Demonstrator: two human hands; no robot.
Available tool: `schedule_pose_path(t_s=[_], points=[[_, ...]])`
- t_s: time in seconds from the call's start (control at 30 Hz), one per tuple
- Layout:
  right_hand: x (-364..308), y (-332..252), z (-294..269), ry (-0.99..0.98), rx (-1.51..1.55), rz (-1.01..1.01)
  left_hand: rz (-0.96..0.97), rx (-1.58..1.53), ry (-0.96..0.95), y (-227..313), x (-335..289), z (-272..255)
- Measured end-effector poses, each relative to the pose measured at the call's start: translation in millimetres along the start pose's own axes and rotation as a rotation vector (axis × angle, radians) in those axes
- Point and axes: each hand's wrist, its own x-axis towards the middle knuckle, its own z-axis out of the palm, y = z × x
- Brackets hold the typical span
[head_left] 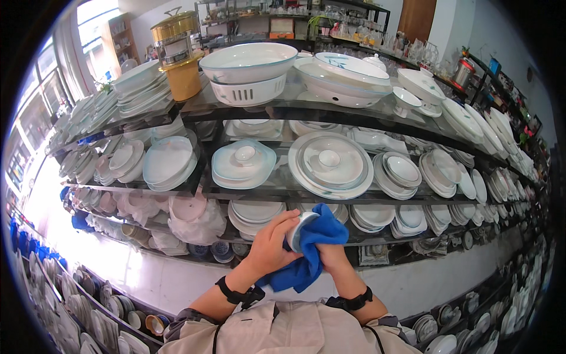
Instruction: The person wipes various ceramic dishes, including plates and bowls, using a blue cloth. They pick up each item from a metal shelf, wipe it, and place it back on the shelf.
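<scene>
My left hand (270,245) is closed round one side of a small white bowl (293,233) with a bluish rim, tilted in front of my chest. A blue cloth (323,230) lies over the bowl's other side and covers much of it. My right hand (332,256) grips the cloth against the bowl; its fingers are mostly hidden behind the fabric. A loose end of the cloth hangs down between my wrists. Just beyond my hands are stacks of white plates on the lower shelf.
A dark tiered shelf (268,190) faces me, loaded with plates and bowls (368,221). Large serving bowls (247,59) and a gold-coloured pot (181,76) stand on its top. More crockery racks flank me low on both sides. Pale floor (424,268) shows beneath my hands.
</scene>
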Motion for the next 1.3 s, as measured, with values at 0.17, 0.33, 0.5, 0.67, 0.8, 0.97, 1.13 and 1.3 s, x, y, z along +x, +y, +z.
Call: schedule_pose_path(t_s=[0.17,0.33,0.5,0.67,0.8,0.97,1.13,1.3], points=[[4,-38,-65,-0.184,-0.823,-0.396,-0.15,-0.161,-0.358,27,23,30],[-1,-91,-118,-0.241,-0.934,-0.285,-0.173,-0.114,-0.481,62,48,82],[2,-86,-191,-0.154,-0.647,-0.355,-0.185,-0.012,-0.277,81,58,149],[-4,-99,-205,-0.163,-0.39,-0.182,-0.134,0.114,-0.019,87,51,198],[9,-103,-237,-0.279,-0.641,-0.199,-0.194,-0.037,-0.163,107,71,205],[14,-131,-246,-0.356,-0.99,-0.329,-0.288,-0.019,-0.49,110,79,199],[14,-104,-259,-0.075,-0.258,-0.068,-0.308,0.039,-0.313,108,82,221],[5,-103,-227,0.029,-0.018,-0.009,-0.173,0.219,0.03,94,77,242]])
